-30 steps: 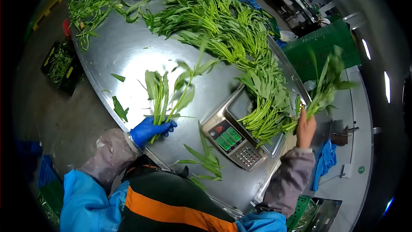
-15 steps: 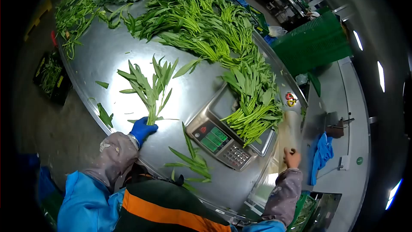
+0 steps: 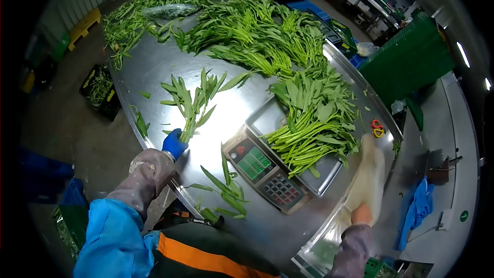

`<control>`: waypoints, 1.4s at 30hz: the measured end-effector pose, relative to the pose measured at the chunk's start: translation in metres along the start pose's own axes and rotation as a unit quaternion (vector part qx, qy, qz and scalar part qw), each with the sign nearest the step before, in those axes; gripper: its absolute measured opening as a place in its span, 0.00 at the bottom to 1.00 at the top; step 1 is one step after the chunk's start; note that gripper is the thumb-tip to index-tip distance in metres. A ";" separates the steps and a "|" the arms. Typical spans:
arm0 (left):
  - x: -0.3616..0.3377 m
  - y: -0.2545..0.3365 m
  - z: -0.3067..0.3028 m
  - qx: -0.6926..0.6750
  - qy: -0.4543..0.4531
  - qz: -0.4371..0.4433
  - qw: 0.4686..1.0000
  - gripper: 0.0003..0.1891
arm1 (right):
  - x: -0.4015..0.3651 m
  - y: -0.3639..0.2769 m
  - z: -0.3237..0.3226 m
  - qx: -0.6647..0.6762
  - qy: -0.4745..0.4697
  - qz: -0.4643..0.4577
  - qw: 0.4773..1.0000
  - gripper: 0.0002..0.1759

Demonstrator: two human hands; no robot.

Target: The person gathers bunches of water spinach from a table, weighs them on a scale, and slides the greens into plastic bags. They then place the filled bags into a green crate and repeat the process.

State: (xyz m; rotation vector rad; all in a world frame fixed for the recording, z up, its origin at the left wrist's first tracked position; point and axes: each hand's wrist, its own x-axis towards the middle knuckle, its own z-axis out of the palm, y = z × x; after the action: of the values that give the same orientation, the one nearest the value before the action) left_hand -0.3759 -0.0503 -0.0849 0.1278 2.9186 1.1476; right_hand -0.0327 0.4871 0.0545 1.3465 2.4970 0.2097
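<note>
My left hand (image 3: 175,144), in a blue glove, is closed round the stems of a small bunch of leafy greens (image 3: 191,105) above the metal table. My bare right hand (image 3: 362,214) is at a stack of clear plastic bags (image 3: 363,180) by the table's right edge; its fingers are hidden in or behind the plastic. Between my hands stands a digital scale (image 3: 265,175) with a lit green display. A large bundle of long-stemmed greens (image 3: 314,118) lies on its pan.
A big heap of greens (image 3: 247,31) covers the table's far side. Loose leaves (image 3: 226,193) lie before the scale. Red and yellow-handled scissors (image 3: 378,128) lie near the right edge. Green crates (image 3: 406,62) are stacked beyond, and a black crate (image 3: 100,92) stands on the floor at left.
My right hand has gone from a curled position beside the plastic to being partly covered by it, and the plastic is lifted and rumpled. My left hand keeps its bunch. The view has shifted.
</note>
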 end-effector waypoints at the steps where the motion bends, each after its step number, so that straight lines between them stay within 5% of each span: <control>1: -0.009 0.024 -0.013 0.123 0.084 0.065 0.987 0.19 | -0.020 -0.007 -0.023 -0.016 -0.001 0.002 1.000 0.10; 2: -0.012 0.046 -0.020 0.242 0.167 0.129 0.947 0.20 | -0.035 -0.015 -0.039 -0.033 -0.002 0.006 0.999 0.10; 4: -0.005 0.088 -0.011 -0.092 0.094 0.209 0.969 0.20 | -0.064 -0.018 -0.041 -0.034 -0.052 -0.103 0.993 0.14; 6: 0.007 0.156 -0.004 -0.119 -0.003 0.319 0.940 0.15 | -0.074 -0.045 -0.077 0.076 -0.289 -0.071 0.952 0.22; 7: 0.008 0.199 0.001 -0.244 -0.082 0.325 0.910 0.18 | -0.075 -0.053 -0.077 0.105 -0.180 -0.121 0.970 0.24; 9: 0.018 0.242 0.030 -0.147 -0.064 0.468 0.869 0.25 | -0.070 -0.083 -0.087 0.227 -0.027 -0.174 0.958 0.24; 10: 0.020 0.263 0.034 -0.091 -0.131 0.471 0.868 0.24 | -0.063 -0.109 -0.103 0.324 0.017 -0.178 0.929 0.23; 12: 0.025 0.278 0.065 -0.046 -0.113 0.527 0.841 0.20 | -0.031 -0.161 -0.116 0.384 0.177 -0.295 0.857 0.23; 13: 0.028 0.288 0.066 0.047 -0.142 0.535 0.831 0.17 | -0.018 -0.189 -0.127 0.357 0.216 -0.329 0.847 0.24; 14: 0.032 0.285 0.086 -0.011 -0.051 0.576 0.816 0.08 | -0.007 -0.215 -0.135 0.328 0.251 -0.361 0.836 0.25; 15: 0.034 0.284 0.090 -0.001 -0.098 0.554 0.827 0.07 | 0.005 -0.239 -0.137 0.287 0.282 -0.377 0.834 0.25; 20: 0.041 0.274 0.094 -0.020 -0.173 0.525 0.833 0.07 | 0.040 -0.290 -0.092 0.191 0.276 -0.375 0.864 0.23; 25: 0.030 0.236 0.058 0.055 -0.231 0.578 0.780 0.05 | 0.038 -0.293 -0.087 0.178 0.252 -0.370 0.876 0.22; 27: 0.016 0.202 0.057 -0.012 -0.339 0.593 0.730 0.07 | 0.038 -0.293 -0.086 0.172 0.254 -0.368 0.878 0.23; 28: 0.001 0.215 0.022 0.133 -0.469 0.503 0.714 0.09 | 0.039 -0.293 -0.085 0.164 0.254 -0.365 0.881 0.23; 30: -0.009 0.177 0.031 0.147 -0.625 0.567 0.516 0.12 | 0.039 -0.295 -0.084 0.151 0.250 -0.358 0.887 0.23; 33: 0.029 0.180 0.037 0.140 -0.645 0.619 0.425 0.16 | 0.024 -0.288 -0.108 0.255 0.252 -0.360 0.861 0.25; 34: 0.055 0.182 0.064 0.072 -0.640 0.565 0.516 0.18 | 0.017 -0.279 -0.113 0.303 0.250 -0.352 0.849 0.26; 36: 0.104 0.214 0.085 -0.241 -0.383 0.645 0.616 0.22 | -0.015 -0.250 -0.129 0.539 0.183 -0.304 0.764 0.26; 37: 0.102 0.248 0.061 -0.221 -0.509 0.358 0.751 0.25 | -0.022 -0.233 -0.123 0.625 0.134 -0.229 0.734 0.26; 38: 0.100 0.283 0.037 -0.264 -0.503 -0.001 0.823 0.28 | -0.027 -0.215 -0.116 0.701 0.088 -0.152 0.691 0.26; 40: 0.100 0.300 0.050 -0.245 -0.458 0.063 0.852 0.39 | -0.030 -0.186 -0.113 0.754 -0.047 0.021 0.654 0.29; 42: 0.109 0.286 0.154 -0.232 -0.408 0.010 0.883 0.45 | -0.016 -0.175 -0.102 0.746 -0.123 0.088 0.649 0.38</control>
State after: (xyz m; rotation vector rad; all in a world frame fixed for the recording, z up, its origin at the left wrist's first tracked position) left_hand -0.4584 0.2709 0.0000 0.4936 1.8715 1.3279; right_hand -0.1962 0.3779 0.1075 1.7436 1.9487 -2.2491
